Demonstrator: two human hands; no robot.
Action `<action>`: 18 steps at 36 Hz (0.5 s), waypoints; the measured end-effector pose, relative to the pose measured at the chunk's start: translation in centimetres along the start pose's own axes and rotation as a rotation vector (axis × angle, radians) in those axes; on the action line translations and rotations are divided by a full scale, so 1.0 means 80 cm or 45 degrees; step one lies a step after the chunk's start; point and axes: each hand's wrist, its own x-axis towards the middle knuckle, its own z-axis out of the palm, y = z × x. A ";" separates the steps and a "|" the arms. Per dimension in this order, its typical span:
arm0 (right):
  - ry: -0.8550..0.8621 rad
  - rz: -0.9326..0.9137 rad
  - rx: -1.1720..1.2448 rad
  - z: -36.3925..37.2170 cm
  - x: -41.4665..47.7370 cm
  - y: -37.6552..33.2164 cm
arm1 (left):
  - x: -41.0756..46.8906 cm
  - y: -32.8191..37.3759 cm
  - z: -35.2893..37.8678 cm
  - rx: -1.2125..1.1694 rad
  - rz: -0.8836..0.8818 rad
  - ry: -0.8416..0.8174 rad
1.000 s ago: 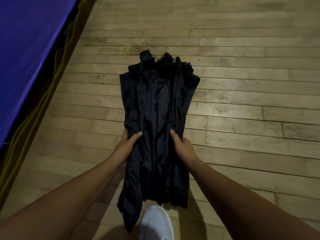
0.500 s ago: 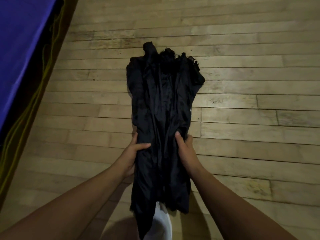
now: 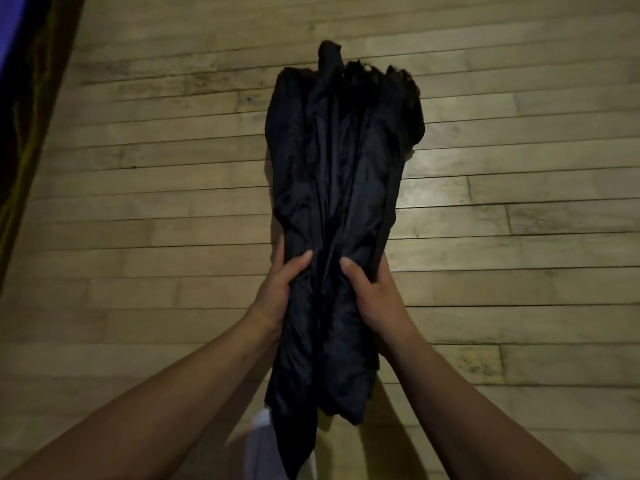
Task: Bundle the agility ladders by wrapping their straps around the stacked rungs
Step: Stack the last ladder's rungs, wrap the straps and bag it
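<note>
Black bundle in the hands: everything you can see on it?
The black bundle is a long gathered mass of dark, slightly shiny, fabric-like material with lengthwise folds. Its far end is ragged and bunched, one strip poking past the rest; its near end hangs in uneven flaps. It points away from the person, apparently lifted above the wooden floor. The left hand and right hand grip it from either side below its middle, thumbs on top. Separate rungs or straps cannot be told apart.

So the bundle (image 3: 339,202) is plain black all over. The floor (image 3: 519,133) is pale tan planks with dark seams and smudges. Blue mat (image 3: 8,26) in the corner, dark strip (image 3: 24,116) with yellow squiggles beside it, white shoe (image 3: 259,448).
</note>
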 end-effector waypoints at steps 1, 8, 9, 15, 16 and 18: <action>0.011 -0.003 0.020 -0.003 0.003 -0.008 | 0.005 0.005 0.007 0.002 0.020 -0.023; 0.044 -0.076 0.026 -0.013 0.012 -0.122 | 0.029 0.092 0.084 0.046 0.139 -0.117; 0.050 -0.083 0.023 -0.013 0.007 -0.147 | 0.026 0.113 0.101 0.041 0.152 -0.125; 0.039 -0.131 -0.015 0.011 -0.066 -0.331 | -0.031 0.266 0.200 0.040 0.212 -0.183; 0.034 -0.136 -0.024 0.019 -0.084 -0.367 | -0.045 0.296 0.216 0.056 0.226 -0.187; 0.023 -0.142 -0.015 0.038 -0.123 -0.439 | -0.078 0.362 0.248 0.074 0.224 -0.193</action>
